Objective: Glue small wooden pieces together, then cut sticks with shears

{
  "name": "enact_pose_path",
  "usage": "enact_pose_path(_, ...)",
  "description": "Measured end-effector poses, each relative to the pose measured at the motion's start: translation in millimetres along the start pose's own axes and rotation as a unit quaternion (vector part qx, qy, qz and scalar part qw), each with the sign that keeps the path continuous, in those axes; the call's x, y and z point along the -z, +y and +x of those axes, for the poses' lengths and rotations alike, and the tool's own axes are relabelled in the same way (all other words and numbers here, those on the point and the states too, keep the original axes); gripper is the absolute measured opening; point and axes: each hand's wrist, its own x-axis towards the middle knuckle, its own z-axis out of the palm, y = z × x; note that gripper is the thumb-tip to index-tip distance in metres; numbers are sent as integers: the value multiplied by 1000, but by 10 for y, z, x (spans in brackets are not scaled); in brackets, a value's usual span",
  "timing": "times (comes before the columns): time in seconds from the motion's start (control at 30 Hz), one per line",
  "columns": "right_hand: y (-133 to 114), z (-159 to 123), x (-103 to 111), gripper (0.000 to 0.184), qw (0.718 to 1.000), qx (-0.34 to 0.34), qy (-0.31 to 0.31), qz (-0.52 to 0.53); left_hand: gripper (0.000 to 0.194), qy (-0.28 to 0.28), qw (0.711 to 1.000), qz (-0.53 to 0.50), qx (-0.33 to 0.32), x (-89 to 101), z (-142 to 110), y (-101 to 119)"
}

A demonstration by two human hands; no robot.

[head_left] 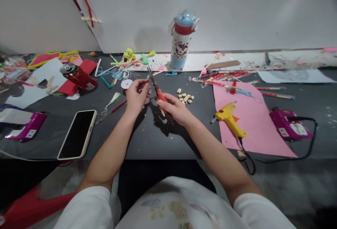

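Observation:
My right hand (173, 108) is wrapped around the red handles of a pair of scissors (154, 81), whose dark blades point up and away. Close to the blades, my left hand (137, 95) has its thumb and fingers pinched together; what sits between them is too small or hidden to make out. A short pale stick (162, 111) shows under the handles. Just right of the scissors lies a small heap of cut wooden pieces (185, 97). Beside my left hand is a white spool (127, 83), partly covered by the fingers.
A blue-and-white bottle (181, 43) stands at the back. On the right, a yellow glue gun (231, 118) with a cord rests on pink paper (247, 130), near a purple box (289, 124). To the left are a phone (78, 134) and a tilted red can (79, 77).

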Motion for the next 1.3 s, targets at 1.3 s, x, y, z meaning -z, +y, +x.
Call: enact_pose_path(1.3,22,-36,-21,31,998,-43,-37,-5,16,35,995,27,-87,59,60,-39)
